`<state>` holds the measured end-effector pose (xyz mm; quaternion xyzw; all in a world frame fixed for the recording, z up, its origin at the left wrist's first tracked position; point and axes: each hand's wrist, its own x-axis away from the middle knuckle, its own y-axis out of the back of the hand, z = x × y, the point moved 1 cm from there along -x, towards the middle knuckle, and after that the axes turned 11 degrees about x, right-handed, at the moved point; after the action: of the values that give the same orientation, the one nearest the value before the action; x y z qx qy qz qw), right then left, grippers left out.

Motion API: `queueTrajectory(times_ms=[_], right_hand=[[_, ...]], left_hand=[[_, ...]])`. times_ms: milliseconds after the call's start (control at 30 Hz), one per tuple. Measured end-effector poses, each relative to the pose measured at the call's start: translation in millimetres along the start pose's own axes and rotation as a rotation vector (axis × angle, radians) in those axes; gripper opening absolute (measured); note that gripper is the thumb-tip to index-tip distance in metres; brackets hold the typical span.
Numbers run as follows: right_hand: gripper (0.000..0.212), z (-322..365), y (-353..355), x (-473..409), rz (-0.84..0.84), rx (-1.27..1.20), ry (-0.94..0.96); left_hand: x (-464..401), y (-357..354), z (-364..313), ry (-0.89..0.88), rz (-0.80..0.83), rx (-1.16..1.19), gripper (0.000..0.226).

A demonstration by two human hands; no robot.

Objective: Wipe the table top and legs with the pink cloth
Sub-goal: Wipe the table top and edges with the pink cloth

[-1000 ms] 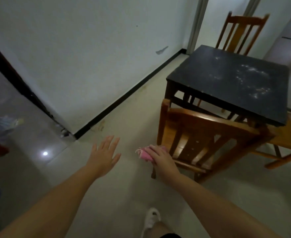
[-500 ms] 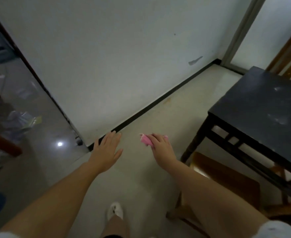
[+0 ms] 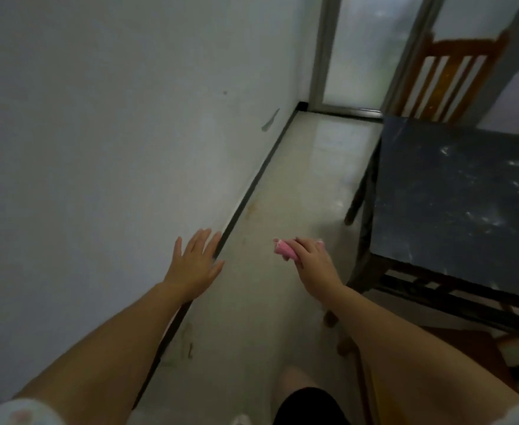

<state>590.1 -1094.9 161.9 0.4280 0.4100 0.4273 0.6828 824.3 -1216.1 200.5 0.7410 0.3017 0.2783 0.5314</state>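
Note:
My right hand (image 3: 315,263) grips a bunched pink cloth (image 3: 284,249), held in the air over the floor, left of the table. The black table (image 3: 454,204) stands at the right, its dark top speckled with white dust. Its near left leg (image 3: 363,262) shows just right of my right hand. My left hand (image 3: 195,263) is open with fingers spread, hovering near the wall's black skirting and holding nothing.
A white wall (image 3: 114,133) with black skirting (image 3: 246,197) runs along the left. A wooden chair (image 3: 448,78) stands behind the table by a glass door frame. Part of another wooden chair (image 3: 466,342) sits under the table at lower right. Pale floor stretches ahead.
The view has swung right and forward along the wall. The table is nearer on the right. Both hands keep the same pose, the right still holding the cloth.

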Motion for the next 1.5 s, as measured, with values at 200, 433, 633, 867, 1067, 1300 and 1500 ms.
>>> queueTrajectory(times_ms=[200,433,633,867,1067,1300,1500], right_hand=[[0.038,-77.6,0.2,-86.0,-0.036,0.020,-0.190],[0.044,-192.9,41.6,-170.0,-0.060,0.091,-0.391],[0.050,-287.4,76.4,-184.6,-0.092,0.100,-0.711],[0.049,-358.8,92.9,-160.5,-0.198,0.140,-1.234],[0.051,-368.6,97.8,-132.5,-0.279,0.106,-1.692],[0.033,-401.5,123.3,-68.0,-0.834,0.023,-1.818],[0.034,-487.5,148.3,17.0,-0.855,0.017,-1.901]], left_hand=[[-167.3,-1.8,-29.3,-0.233,0.049,-0.061,0.088],[-347.6,-3.1,-105.0,-0.418,0.117,-0.072,0.088],[-473.2,-23.9,-206.7,-0.651,0.236,-0.114,0.063],[-574.7,-77.3,-377.4,-1.095,0.433,-0.228,0.062],[-600.4,-114.8,-492.7,-1.546,0.549,-0.307,0.065],[-555.9,-170.0,-588.3,-1.839,0.685,-0.307,0.087],[-531.0,-224.4,-678.0,-1.837,0.679,-0.289,0.060]])
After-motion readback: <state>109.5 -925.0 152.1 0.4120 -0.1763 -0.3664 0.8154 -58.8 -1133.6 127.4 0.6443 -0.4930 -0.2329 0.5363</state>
